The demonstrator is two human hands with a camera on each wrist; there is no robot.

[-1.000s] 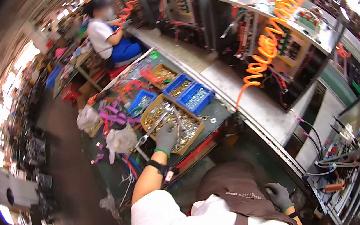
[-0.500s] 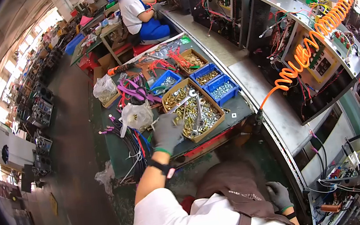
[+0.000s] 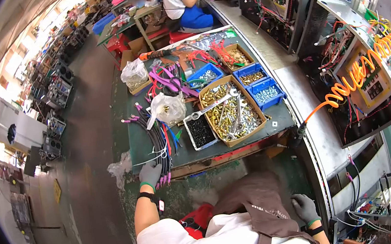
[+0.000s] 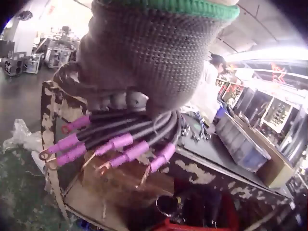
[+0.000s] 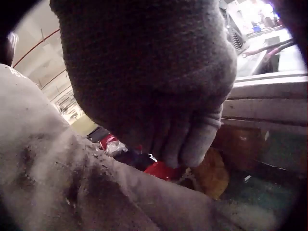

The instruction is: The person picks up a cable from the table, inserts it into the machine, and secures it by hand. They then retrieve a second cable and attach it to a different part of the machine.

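In the head view my gloved left hand [image 3: 150,173] is at the near left corner of the workbench, at a bundle of black cables [image 3: 156,149]. The left wrist view shows its fingers curled over these cables, whose ends carry purple sleeves [image 4: 130,153] and copper ring lugs [image 4: 45,155]. My gloved right hand [image 3: 305,208] hangs low beside the brown apron [image 3: 252,198], fingers loosely curled, holding nothing. A combination wrench [image 3: 214,105] lies across a cardboard box of brass-coloured bolts [image 3: 225,122] and a tray of black screws [image 3: 200,131]; another wrench [image 3: 239,115] lies in the box.
Blue bins [image 3: 267,94] of small hardware stand behind the box. A clear plastic bag [image 3: 167,110] and purple-handled tools [image 3: 168,82] lie mid-bench. To the right are a conveyor edge [image 3: 314,155], an orange coiled hose [image 3: 357,71] and open machine cabinets [image 3: 363,80]. Another person sits at the far end.
My left hand has left the wrench and bolt box and moved left and nearer to the cable bundle. The head view has turned, shifting the bench rightward. The right hand stays low.
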